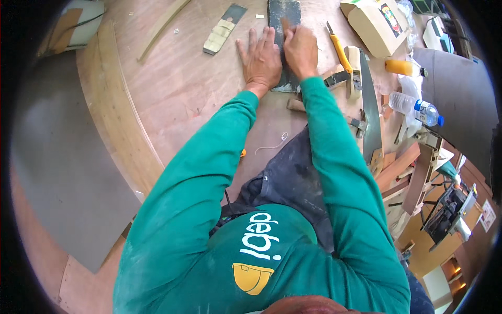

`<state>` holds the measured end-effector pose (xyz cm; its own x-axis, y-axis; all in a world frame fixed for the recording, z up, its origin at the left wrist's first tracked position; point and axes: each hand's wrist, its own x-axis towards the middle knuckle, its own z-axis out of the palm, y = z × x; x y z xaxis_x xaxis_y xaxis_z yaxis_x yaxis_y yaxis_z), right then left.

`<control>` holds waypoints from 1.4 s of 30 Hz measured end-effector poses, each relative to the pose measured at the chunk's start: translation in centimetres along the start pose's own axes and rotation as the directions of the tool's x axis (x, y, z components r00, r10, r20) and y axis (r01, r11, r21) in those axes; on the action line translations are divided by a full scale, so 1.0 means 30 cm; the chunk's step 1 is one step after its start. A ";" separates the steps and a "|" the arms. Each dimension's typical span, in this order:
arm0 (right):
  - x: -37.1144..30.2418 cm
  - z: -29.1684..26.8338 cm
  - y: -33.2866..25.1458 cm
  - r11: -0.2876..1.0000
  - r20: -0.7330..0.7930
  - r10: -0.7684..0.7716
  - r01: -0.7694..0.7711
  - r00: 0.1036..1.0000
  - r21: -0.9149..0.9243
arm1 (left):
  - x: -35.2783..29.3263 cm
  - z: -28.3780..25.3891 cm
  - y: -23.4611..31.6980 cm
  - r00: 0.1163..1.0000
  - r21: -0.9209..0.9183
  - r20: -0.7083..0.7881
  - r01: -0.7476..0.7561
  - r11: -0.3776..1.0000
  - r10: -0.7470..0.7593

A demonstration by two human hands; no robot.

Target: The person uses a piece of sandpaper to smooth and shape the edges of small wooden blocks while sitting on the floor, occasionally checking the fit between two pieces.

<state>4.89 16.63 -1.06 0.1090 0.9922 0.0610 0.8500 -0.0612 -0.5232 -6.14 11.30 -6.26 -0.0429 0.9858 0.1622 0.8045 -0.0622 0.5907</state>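
A cardboard box (370, 30) lies near an orange drink bottle (401, 67) and a clear blue-capped bottle (414, 108).

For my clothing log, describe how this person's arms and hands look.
The left sleeve and right sleeve are plain green, long and creased around the elbows, reaching the wrists. The left hand and right hand are bare; no gloves, rings or watch show.

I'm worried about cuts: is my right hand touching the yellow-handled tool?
Apart. The head view shows tabletop between the right hand and the yellow-handled tool.
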 end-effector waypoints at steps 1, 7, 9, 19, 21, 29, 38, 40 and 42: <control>-0.067 -0.016 -0.014 0.999 0.064 0.011 -0.008 0.998 -0.044 | 0.006 -0.003 -0.016 1.000 0.004 -0.002 0.012 1.000 -0.012; -0.312 -0.047 -0.009 0.997 0.029 0.074 -0.075 0.997 0.012 | -0.004 -0.009 -0.028 0.999 -0.031 -0.037 0.019 0.999 -0.020; -0.136 -0.014 0.018 0.999 -0.015 -0.030 0.030 0.999 -0.030 | 0.001 -0.008 0.000 0.999 -0.059 -0.040 -0.012 0.998 0.010; -0.315 -0.063 -0.002 0.996 0.058 0.072 -0.074 0.996 0.042 | -0.012 -0.014 -0.028 0.999 -0.062 -0.038 0.001 0.998 -0.003; -0.281 -0.027 0.010 0.999 0.006 0.025 -0.025 1.000 0.025 | -0.010 -0.011 -0.034 0.999 -0.018 -0.039 0.005 1.000 -0.006; -0.084 0.000 0.024 0.999 0.010 0.010 -0.010 1.000 -0.048 | 0.005 0.011 -0.010 0.999 -0.013 -0.037 -0.018 1.000 0.017; -0.017 0.005 0.006 0.997 -0.024 -0.036 0.034 0.999 -0.063 | 0.004 0.003 -0.001 0.999 -0.016 -0.034 -0.023 1.000 0.022; 0.037 0.010 0.016 0.996 -0.029 -0.056 0.054 0.998 -0.076 | 0.007 0.003 0.012 0.999 -0.027 -0.034 -0.037 0.999 0.036; 0.010 0.010 0.031 0.996 -0.024 -0.074 0.073 0.997 -0.041 | -0.001 0.001 0.010 1.000 -0.008 -0.005 -0.023 1.000 0.023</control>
<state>5.56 16.89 -1.80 0.0579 0.9910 0.1205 0.8762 0.0074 -0.4820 -5.89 11.25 -6.10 -0.0276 0.9833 0.1797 0.8004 -0.0860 0.5932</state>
